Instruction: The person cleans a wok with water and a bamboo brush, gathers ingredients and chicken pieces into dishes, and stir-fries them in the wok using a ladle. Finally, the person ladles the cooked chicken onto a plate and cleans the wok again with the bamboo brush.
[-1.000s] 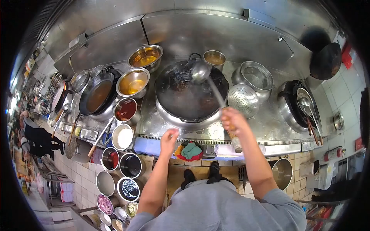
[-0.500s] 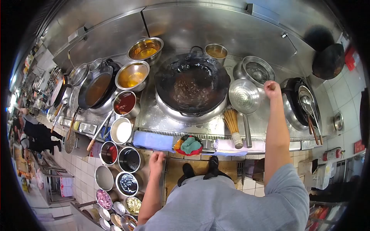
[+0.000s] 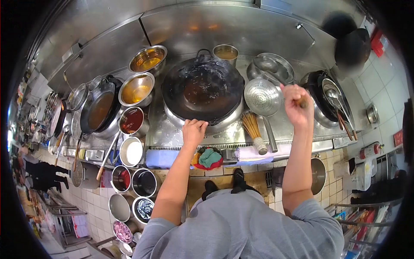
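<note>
My left hand [image 3: 195, 130] is closed at the near rim of the big black wok [image 3: 172, 93], its fingers wrapped over the spot of the near loop handle, which they mostly cover. A little brown liquid lies in the wok's bottom. My right hand [image 3: 298, 105] grips a ladle [image 3: 272, 78]; the tip of its wooden handle sticks out of the fist. The ladle's bowl is over or in the steel pot [image 3: 292, 74] at back right. Beside this hand, a perforated strainer [image 3: 262, 96] lies on the steel counter, with a bamboo brush [image 3: 253, 129] to its left.
Steel bowls of yellow oil [image 3: 137, 90] and a pot of red sauce [image 3: 131, 120] stand left of the wok. Folded cloths [image 3: 210, 158] line the counter's front edge. Other woks [image 3: 101, 110] sit on both sides. A person in dark clothes [image 3: 47, 175] is far left.
My left hand has moved forward from beside the counter's front edge to the wok's near rim. My right hand has come nearer to me, and the ladle now shows. The view has shifted.
</note>
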Available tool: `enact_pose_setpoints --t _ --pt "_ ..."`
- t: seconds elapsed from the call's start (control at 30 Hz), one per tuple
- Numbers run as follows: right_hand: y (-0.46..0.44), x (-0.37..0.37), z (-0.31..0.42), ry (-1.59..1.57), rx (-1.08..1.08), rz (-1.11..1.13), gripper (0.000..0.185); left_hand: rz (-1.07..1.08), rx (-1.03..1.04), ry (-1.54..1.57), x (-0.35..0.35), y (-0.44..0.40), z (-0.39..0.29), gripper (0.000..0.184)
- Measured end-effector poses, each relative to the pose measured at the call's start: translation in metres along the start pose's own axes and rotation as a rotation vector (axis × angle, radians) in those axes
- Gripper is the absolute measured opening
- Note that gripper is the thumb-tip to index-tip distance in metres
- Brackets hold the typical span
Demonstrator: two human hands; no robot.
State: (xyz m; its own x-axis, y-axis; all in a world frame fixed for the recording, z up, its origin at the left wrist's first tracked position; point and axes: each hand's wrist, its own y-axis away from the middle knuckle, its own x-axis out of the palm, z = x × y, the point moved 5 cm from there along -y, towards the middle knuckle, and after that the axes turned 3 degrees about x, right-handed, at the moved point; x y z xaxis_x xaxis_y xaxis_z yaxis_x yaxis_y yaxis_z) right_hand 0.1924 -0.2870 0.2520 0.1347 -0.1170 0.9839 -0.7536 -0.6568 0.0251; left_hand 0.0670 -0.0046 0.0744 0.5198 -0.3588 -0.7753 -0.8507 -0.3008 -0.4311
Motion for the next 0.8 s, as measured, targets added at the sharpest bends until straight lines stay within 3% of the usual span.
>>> enact_pose_setpoints --t 0.2,0.33,0.4,0.43,0.5,0.53,0.6,0.63,0.7,0.73,0.8 --pt "0.054 -0.018 -0.037 -0.021 0.153 -0.081 0.037 0.032 -0.064 -0.014 -0.004 0.001 -0.004 0.02" --pt "0.066 -0.051 -0.037 0.235 0.245 -0.243 0.036 0.025 -0.062 0.01 -0.002 0.002 0.0 0.02" --pt "0.069 -0.072 -0.027 0.992 0.206 -0.325 0.035 0.022 -0.05 0.013 -0.002 -0.001 -0.001 0.019" --pt "0.07 -0.085 -0.021 0.995 0.198 -0.327 0.035 0.019 -0.05 0.019 -0.004 0.0 -0.001 0.019" --pt "0.074 -0.118 0.009 1.429 0.038 -0.389 0.042 0.011 -0.047 0.017 -0.005 0.002 -0.003 0.018" --pt "0.078 -0.148 0.025 1.43 0.033 -0.398 0.042 0.016 -0.044 0.024 -0.008 0.001 -0.006 0.018" --pt "0.105 -0.173 0.06 2.609 -0.67 -0.372 0.054 -0.082 0.101 -0.103 -0.017 -0.003 -0.016 0.018" --pt "0.124 -0.182 0.067 2.613 -0.671 -0.38 0.054 -0.105 0.18 -0.107 -0.015 -0.005 -0.017 0.019" --pt "0.16 -0.209 0.088 2.689 -0.409 -0.845 0.058 0.015 0.136 -0.059 0.008 -0.008 -0.002 0.02" --pt "0.174 -0.215 0.09 2.7 -0.394 -0.842 0.058 0.138 0.09 -0.017 0.017 -0.007 0.001 0.021" --pt "0.198 -0.232 0.096 2.776 -0.219 -1.079 0.057 0.114 0.118 0.028 0.016 -0.004 -0.001 0.021"
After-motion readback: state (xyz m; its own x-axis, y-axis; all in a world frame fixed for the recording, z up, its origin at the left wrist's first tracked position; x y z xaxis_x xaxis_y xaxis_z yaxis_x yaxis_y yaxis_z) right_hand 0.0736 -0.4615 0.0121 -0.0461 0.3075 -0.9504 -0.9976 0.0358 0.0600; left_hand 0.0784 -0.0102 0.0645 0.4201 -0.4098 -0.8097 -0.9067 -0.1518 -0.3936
